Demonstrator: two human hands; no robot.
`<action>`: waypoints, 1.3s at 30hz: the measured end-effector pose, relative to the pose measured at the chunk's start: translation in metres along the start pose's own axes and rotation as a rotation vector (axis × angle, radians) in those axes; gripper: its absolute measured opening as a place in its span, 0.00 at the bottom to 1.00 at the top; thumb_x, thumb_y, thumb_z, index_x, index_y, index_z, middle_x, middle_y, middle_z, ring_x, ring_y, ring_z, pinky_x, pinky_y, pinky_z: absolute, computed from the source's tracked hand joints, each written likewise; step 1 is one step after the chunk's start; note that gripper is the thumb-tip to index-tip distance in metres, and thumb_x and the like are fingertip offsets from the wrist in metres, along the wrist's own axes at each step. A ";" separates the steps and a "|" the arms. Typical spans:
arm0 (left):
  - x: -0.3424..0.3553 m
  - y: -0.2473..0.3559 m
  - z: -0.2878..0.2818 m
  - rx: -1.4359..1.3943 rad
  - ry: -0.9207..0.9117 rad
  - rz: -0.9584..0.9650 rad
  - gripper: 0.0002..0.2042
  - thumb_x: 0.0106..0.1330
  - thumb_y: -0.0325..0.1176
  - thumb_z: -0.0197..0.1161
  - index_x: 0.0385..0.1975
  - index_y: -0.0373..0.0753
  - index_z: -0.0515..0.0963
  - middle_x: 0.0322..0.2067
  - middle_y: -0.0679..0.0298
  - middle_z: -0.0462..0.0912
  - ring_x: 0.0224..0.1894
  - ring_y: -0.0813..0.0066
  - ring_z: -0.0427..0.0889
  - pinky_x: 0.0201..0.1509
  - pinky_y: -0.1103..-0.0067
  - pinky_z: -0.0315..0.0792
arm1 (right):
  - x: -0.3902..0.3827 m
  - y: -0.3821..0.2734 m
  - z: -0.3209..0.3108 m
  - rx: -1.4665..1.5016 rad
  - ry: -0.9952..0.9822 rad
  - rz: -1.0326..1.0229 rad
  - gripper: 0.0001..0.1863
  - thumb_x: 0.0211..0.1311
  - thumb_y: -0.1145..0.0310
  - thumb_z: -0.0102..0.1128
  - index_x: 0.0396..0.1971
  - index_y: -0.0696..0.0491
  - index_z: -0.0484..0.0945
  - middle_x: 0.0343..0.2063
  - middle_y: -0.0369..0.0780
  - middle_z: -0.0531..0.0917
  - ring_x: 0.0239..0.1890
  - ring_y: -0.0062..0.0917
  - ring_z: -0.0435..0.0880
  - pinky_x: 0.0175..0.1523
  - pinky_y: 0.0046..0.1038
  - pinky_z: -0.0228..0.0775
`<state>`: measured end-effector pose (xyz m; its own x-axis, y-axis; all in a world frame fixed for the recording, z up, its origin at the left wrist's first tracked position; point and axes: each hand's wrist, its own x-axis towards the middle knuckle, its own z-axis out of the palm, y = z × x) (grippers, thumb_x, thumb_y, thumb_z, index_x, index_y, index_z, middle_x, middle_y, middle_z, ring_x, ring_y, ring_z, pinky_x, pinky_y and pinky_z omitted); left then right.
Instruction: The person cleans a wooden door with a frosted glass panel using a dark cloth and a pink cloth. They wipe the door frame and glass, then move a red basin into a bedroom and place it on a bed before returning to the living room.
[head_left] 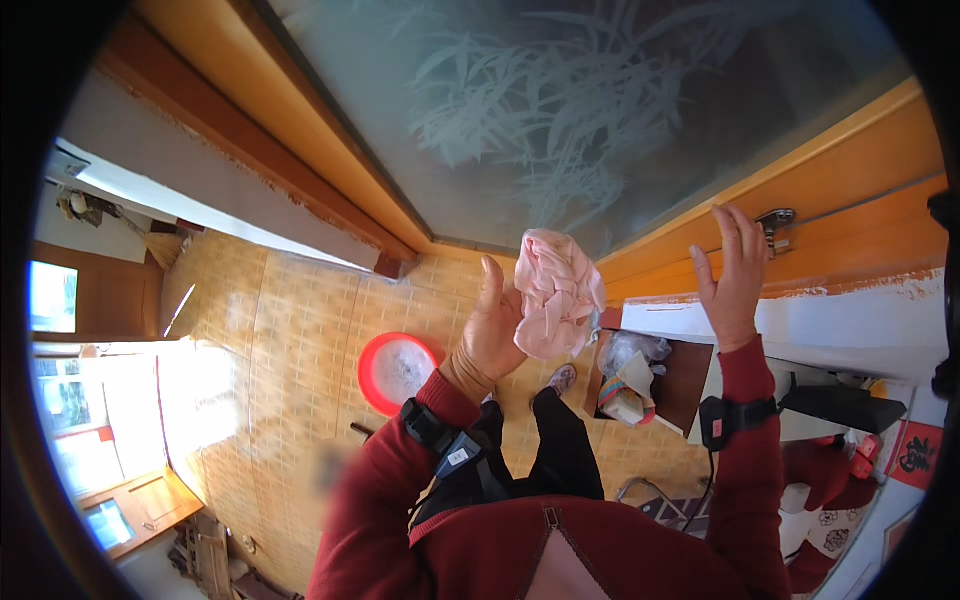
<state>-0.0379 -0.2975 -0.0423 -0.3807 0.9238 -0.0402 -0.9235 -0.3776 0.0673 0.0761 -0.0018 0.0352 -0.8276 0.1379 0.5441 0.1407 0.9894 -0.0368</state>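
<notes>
In my left hand is a crumpled pale pink cloth, bunched against the palm; the thumb points up and the cloth hides the other fingers. The cloth hangs in front of the lower corner of a frosted glass pane etched with bamboo leaves. My right hand is raised with fingers stretched and thumb apart, holding nothing. It is nearest to a metal door handle on the orange wooden frame; whether it touches the wood I cannot tell.
A red basin of sudsy water stands on the tiled floor left of my legs. Right of my feet, a brown surface bears plastic bags and packages. Farther left are a broom and bright windows.
</notes>
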 end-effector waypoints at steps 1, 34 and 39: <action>-0.007 0.000 -0.004 0.045 0.001 0.028 0.39 0.74 0.64 0.47 0.72 0.38 0.59 0.66 0.56 0.71 0.67 0.59 0.72 0.72 0.63 0.65 | -0.003 -0.017 -0.001 0.069 -0.013 0.008 0.30 0.65 0.60 0.64 0.65 0.54 0.70 0.59 0.48 0.74 0.60 0.45 0.74 0.64 0.43 0.64; -0.048 0.015 -0.076 0.316 0.324 -0.126 0.27 0.73 0.42 0.64 0.67 0.34 0.70 0.59 0.60 0.80 0.59 0.69 0.79 0.65 0.73 0.74 | -0.094 -0.130 0.074 1.225 -0.266 0.989 0.16 0.73 0.57 0.63 0.33 0.56 0.80 0.30 0.26 0.74 0.33 0.11 0.67 0.42 0.18 0.62; -0.043 0.014 -0.094 0.435 0.355 -0.049 0.16 0.74 0.31 0.61 0.58 0.34 0.77 0.50 0.63 0.85 0.50 0.75 0.83 0.58 0.78 0.76 | -0.099 -0.110 0.065 1.493 -0.104 1.050 0.16 0.74 0.56 0.61 0.41 0.56 0.79 0.37 0.32 0.81 0.41 0.15 0.77 0.50 0.21 0.71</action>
<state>-0.0383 -0.3486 -0.1335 -0.3994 0.8335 -0.3818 -0.8648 -0.2043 0.4587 0.1068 -0.1217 -0.0691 -0.7616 0.6016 -0.2408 0.0656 -0.2982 -0.9522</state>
